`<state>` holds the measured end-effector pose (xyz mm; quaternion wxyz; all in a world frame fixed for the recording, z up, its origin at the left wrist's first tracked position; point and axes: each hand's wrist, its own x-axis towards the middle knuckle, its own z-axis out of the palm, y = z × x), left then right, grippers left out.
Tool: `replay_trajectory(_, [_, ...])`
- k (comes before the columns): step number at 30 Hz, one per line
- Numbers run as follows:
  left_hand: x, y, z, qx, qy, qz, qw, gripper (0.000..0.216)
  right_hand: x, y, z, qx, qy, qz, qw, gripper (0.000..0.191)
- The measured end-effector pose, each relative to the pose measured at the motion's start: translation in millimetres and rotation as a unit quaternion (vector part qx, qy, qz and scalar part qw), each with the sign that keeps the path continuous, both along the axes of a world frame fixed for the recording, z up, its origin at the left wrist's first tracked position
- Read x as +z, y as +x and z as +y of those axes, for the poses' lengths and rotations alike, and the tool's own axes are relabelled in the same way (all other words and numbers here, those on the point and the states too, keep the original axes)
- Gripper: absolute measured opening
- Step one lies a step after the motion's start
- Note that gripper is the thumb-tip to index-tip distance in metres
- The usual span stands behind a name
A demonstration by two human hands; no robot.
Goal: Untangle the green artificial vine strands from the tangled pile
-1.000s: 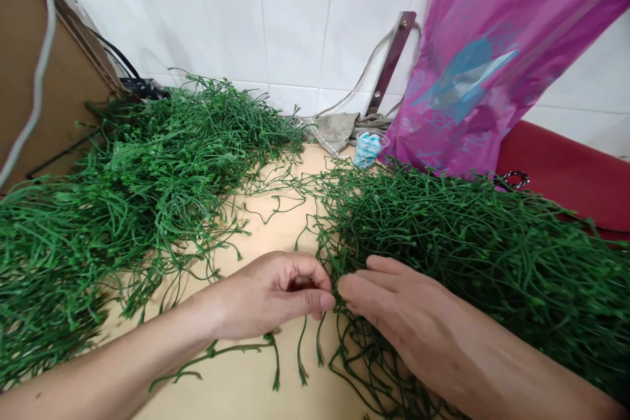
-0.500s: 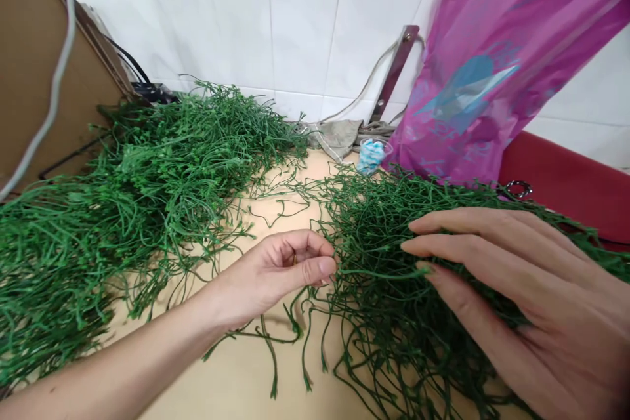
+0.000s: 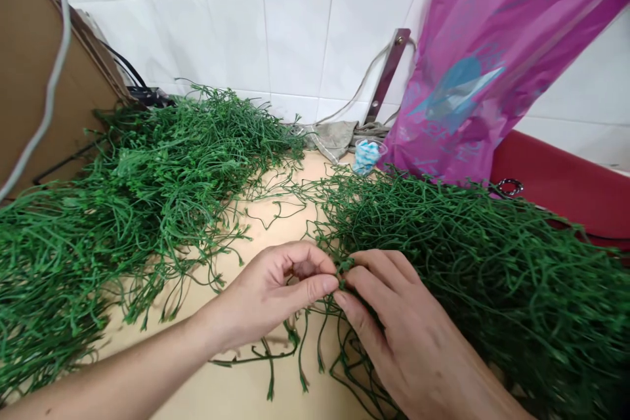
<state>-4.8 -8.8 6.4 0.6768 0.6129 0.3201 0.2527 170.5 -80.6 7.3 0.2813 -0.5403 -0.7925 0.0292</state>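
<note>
Thumb and forefinger of my left hand (image 3: 283,292) are closed in a pinch on a thin green plastic-looking stem (image 3: 344,266). My right hand (image 3: 401,318) meets it from the right, its fingertips closed around the same small green piece, partly hiding it. Beneath and beyond my right hand spreads a tangled pile of dark green stems (image 3: 516,269). A larger heap of green stems with lighter budded tips (image 3: 162,177) lies to the left. Several loose stems (image 3: 270,367) lie on the tan surface (image 3: 236,390) below my hands.
A cardboard box (image 3: 44,59) and a pale cable (image 3: 56,65) stand at the left. A pink plastic bag (image 3: 472,65) rises behind the right pile, beside a red object (image 3: 561,177). A blue-white crumpled item (image 3: 367,156) and a grey cloth (image 3: 337,138) lie near the tiled wall (image 3: 295,33).
My right hand has moved left and down from above the pile, and its spread fingers have closed beside my left fingertips. My left hand has stayed nearly in place, keeping its pinch.
</note>
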Motion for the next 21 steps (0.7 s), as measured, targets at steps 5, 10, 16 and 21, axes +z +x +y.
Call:
replay_trajectory(5, [0.8,0.3,-4.1,-0.001,0.182,0.111,0.977,0.014,-0.3,5.6,1.8,0.013,-0.019,-0.043,0.999,0.026])
replay_trajectory(10, [-3.5,-1.6,3.8,0.032,0.308,0.153,0.939,0.014,11.7,12.9,-3.3,0.095,-0.090,-0.081,0.988,0.023])
replay_trajectory(16, [-4.2,-13.0,32.4,0.194,0.193,0.110,0.956,0.015,21.6,15.1,-14.5,0.192,-0.088,-0.104,0.972,0.017])
replay_trajectory(21, [2.4,-6.5,20.6,0.116,0.059,-0.005,0.991,0.021,23.8,40.0,-6.5,0.064,0.030,-0.179,0.981,0.019])
